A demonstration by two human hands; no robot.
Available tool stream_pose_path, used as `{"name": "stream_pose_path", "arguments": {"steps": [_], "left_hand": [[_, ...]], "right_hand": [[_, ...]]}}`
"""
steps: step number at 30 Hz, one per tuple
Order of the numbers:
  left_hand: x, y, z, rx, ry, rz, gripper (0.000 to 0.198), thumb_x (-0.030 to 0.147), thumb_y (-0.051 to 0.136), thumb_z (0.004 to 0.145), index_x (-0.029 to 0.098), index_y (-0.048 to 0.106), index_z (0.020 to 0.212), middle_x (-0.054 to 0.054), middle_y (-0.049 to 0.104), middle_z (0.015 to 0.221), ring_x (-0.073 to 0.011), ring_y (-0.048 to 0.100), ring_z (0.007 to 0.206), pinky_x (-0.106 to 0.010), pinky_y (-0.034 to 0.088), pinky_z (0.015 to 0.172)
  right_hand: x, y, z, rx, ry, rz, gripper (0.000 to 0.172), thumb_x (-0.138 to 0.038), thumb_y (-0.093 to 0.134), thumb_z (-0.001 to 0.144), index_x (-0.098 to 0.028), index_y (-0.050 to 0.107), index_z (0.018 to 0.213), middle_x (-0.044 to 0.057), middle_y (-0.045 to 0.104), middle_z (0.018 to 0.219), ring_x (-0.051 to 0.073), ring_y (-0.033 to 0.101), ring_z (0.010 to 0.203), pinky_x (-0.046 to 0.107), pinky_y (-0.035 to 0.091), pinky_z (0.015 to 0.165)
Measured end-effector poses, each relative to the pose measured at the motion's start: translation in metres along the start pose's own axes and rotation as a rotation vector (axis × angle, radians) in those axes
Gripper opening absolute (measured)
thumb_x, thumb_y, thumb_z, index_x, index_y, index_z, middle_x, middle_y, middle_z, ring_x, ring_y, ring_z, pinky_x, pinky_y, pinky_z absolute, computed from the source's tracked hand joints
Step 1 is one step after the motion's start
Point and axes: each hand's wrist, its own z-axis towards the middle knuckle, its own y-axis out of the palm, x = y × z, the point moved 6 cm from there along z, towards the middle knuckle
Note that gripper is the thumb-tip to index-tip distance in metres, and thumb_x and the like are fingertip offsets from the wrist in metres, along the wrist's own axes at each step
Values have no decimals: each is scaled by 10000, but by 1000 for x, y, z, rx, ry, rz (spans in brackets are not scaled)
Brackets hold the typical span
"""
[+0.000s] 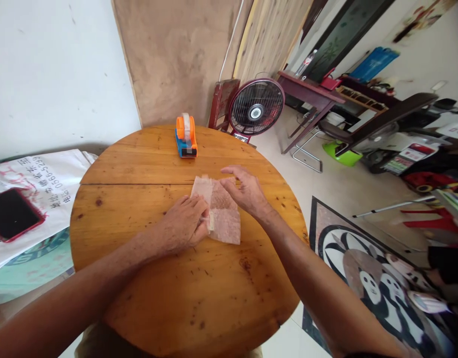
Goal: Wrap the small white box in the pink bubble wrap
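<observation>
— Sheet (228,226) is being handled where?
— On the table (199,293), tape dispenser (186,144) beyond. The sheet's left edge is being covered by the left hand (187,219); whether pinched cannot be told.
— And the right hand (246,190)?
— Being held at the far right corner, thumb and fingers spread.

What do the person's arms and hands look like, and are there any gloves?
The left hand and right hand are bare: no gloves, watch or bracelet shows. The left forearm and right forearm look slim, without sleeves.
</observation>
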Motion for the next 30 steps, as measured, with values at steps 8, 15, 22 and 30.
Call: {"name": "stream_pose_path", "arguments": {"steps": [8,15,22,30], "left_hand": [[1,-3,-1,-32,-9,-19,58,176,425,828,205,448,873,-45,571,904,-206,497,807,-384,428,792],[0,-3,0,-50,-16,12,63,215,402,856,202,463,863,-49,560,884,-212,500,787,-380,419,754],[0,-4,0,-42,-34,36,75,232,429,853,199,486,889,-41,584,853,-212,523,795,-388,440,799],[-1,-5,2,-38,-94,56,47,240,484,841,202,491,868,-41,605,831,-220,561,817,-379,476,776]], "right_hand": [[3,-18,-87,-88,459,25,496,-488,667,788,-194,569,1175,105,687,1106,225,670,862,363,521,736],[-1,2,-99,-180,626,25,761,-500,656,807,-130,429,1432,57,702,877,222,659,790,348,490,742],[-3,21,-95,-77,540,137,550,-329,569,815,-155,517,1334,-16,615,690,171,554,627,286,424,603],[-20,23,-83,32,544,304,470,-315,562,756,-172,538,1203,-77,534,565,136,484,503,258,384,529]]}}
